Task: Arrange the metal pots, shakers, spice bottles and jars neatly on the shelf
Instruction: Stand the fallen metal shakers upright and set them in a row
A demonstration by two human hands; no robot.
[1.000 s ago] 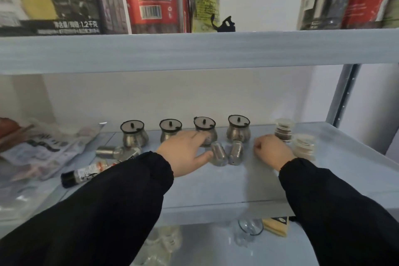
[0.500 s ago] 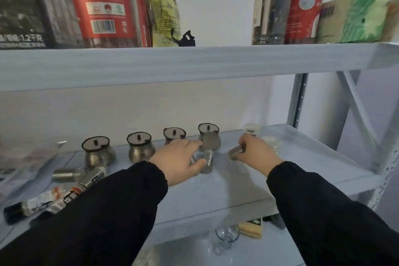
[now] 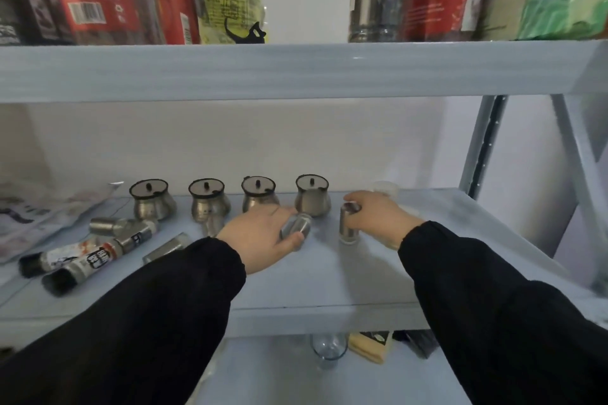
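Several metal pots with dark-rimmed lids stand in a row at the back of the shelf, the leftmost pot and the rightmost pot among them. My left hand is shut on a metal shaker that leans over. My right hand grips a second metal shaker, which stands upright on the shelf. More shakers and two spice bottles lie on their sides at the left. A clear jar shows behind my right hand.
Printed packets lie at the far left of the shelf. The upper shelf board carries bags, bottles and boxes. A metal upright stands at the right. A glass and a yellow box sit on the shelf below.
My right hand has stood its shaker upright on the shelf to the right of the last pot. My left hand has closed around the other shaker and tilted it up.
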